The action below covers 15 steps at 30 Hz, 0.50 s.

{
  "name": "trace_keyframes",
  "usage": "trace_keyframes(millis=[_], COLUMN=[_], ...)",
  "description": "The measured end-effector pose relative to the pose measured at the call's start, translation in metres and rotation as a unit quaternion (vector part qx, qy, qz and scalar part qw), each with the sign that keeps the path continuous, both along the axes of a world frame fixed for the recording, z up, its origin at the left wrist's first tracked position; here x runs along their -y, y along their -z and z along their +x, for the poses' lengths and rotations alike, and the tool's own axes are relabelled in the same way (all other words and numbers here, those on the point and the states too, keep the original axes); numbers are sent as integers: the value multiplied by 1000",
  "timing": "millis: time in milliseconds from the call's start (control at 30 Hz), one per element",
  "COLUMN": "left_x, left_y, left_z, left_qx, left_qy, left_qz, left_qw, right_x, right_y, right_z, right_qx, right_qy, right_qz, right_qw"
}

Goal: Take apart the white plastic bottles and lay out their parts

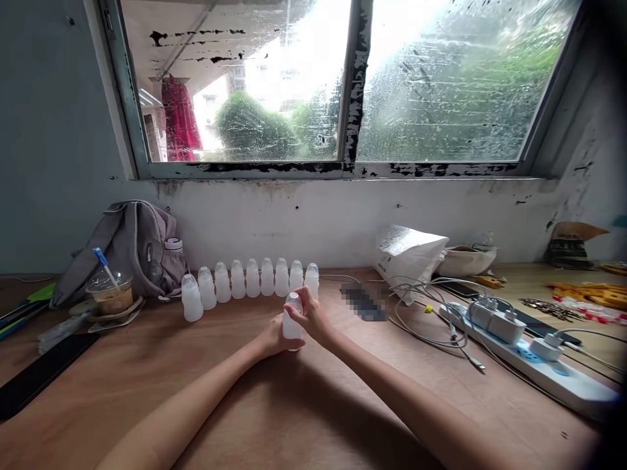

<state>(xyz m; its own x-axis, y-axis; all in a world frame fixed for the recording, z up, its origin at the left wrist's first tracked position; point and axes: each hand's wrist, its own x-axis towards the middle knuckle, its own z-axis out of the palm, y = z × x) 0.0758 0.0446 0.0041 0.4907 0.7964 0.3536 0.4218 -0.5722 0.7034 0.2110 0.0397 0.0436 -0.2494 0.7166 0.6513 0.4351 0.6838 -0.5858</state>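
A translucent white baby bottle (292, 328) stands upright between my two hands, close to the middle of the wooden table. My left hand (274, 336) is wrapped around its lower body. At the top, the fingers of my right hand (313, 313) close on the clear domed cap (294, 299). Behind my hands, a curved row of similar capped bottles (252, 279) stands along the back of the table. The leftmost bottle (192, 300) is nearer to me than the others in the row. The rightmost bottle (312, 274) is partly hidden behind my right hand.
On the left are a grey backpack (140, 248), an iced drink cup (110, 295) and a black flat case (44, 375). To the right lie a pixelated dark object (363, 301), tangled white cables (416, 326), a white bag (411, 254) and a power strip (563, 378) with chargers.
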Motion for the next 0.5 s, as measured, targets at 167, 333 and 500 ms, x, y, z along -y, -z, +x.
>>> trace_keyframes(millis=[167,333,500], left_x=[-1,2,1], left_y=[1,1,5], left_z=[-7,-16,-19], left_qx=[-105,-185,-204], left_qy=[-34,-22,-14], left_qz=[95,144,143], left_qw=[989,972,968], right_x=[-6,-5,-5], right_y=[25,38,50], right_z=[-13,-13,-4], right_qx=[-68,-61,-41], right_qy=[16,0,-23], right_qz=[37,57,23], right_qw=[997,996,999])
